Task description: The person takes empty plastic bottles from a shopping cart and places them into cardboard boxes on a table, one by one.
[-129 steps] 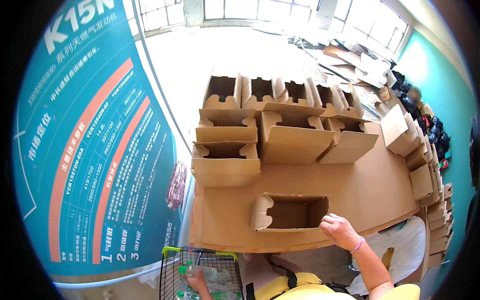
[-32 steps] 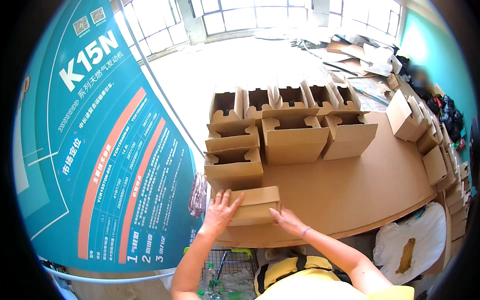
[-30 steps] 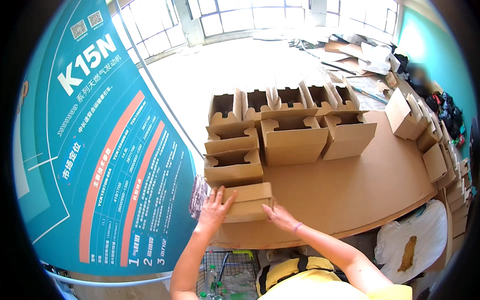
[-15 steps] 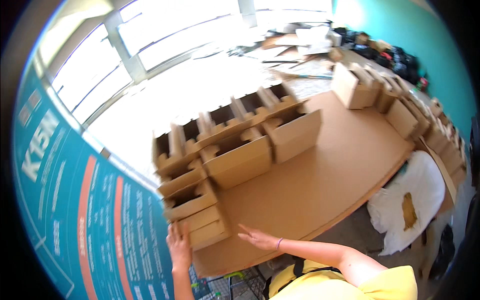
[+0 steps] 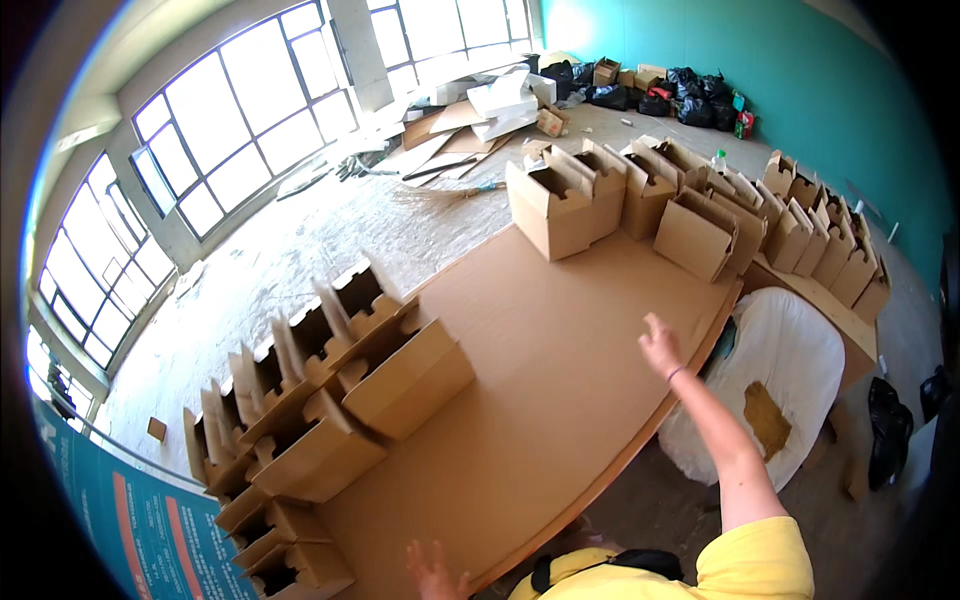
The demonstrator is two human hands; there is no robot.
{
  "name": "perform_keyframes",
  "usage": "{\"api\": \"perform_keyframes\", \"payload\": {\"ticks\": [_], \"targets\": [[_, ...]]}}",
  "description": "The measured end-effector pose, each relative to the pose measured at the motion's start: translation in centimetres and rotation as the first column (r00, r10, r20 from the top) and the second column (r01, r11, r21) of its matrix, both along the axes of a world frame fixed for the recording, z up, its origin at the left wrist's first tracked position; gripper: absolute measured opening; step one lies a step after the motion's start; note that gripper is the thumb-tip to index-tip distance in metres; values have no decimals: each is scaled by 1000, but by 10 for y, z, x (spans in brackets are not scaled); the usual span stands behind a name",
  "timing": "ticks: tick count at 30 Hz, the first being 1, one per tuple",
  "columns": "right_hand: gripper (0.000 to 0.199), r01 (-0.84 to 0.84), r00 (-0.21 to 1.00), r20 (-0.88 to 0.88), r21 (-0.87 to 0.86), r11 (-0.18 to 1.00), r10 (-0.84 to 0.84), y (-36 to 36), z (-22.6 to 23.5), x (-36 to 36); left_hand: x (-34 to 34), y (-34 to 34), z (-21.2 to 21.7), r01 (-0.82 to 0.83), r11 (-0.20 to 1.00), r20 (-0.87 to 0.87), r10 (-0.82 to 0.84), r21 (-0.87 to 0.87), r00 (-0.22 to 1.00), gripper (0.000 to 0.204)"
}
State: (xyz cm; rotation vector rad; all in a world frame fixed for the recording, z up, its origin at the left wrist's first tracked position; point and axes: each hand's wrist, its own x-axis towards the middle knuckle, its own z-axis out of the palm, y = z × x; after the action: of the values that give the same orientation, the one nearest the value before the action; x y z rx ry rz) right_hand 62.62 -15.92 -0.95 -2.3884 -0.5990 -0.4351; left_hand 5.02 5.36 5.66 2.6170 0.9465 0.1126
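My left hand (image 5: 436, 572) is at the lower edge, fingers spread and empty, over the near side of a cardboard-covered table (image 5: 520, 360). To its left stands a block of open brown cardboard boxes (image 5: 410, 380) in rows, their flaps up and cut with notches. My right arm stretches forward over the table's right side. The right hand (image 5: 660, 346) holds nothing, its fingers partly extended, a thin band at the wrist. Beyond it, apart from the hand, more open boxes (image 5: 695, 235) stand at the table's far right end.
Past the table's right edge is a stool-like seat with a torn white cover (image 5: 790, 350). Further boxes (image 5: 835, 245) stand in rows behind it. Black bags (image 5: 695, 100) line the teal wall, with flat cardboard and foam (image 5: 465, 125) heaped nearby. A teal printed panel (image 5: 130, 510) borders the left.
The view has swung right, bringing the far-right boxes closer to the middle. My left hand has left the near-left box, and my right hand has reached forward and right.
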Motion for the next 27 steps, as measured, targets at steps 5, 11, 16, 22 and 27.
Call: {"api": "perform_keyframes", "payload": {"ticks": [5,11,16,22,27], "targets": [[69,297,951,188,-312,902,-247,-69,100,161,60,-44,-24,50,996,-127,-59,-77,990,89],[71,278,960,100,-401,873,-260,-113,108,231,59,-57,-65,23,987,-242,-62,-161,968,96],[19,197,978,47,-541,817,-204,-145,66,256,70,-51,-80,-46,988,-320,-4,-147,948,90],[13,-34,999,-2,-367,929,35,-90,101,174,83,-58,-72,-73,994,-299,47,-79,953,87],[9,-424,884,-9,-440,792,468,-46,78,85,94,-61,-55,-119,986,-313,78,-113,946,80]]}}
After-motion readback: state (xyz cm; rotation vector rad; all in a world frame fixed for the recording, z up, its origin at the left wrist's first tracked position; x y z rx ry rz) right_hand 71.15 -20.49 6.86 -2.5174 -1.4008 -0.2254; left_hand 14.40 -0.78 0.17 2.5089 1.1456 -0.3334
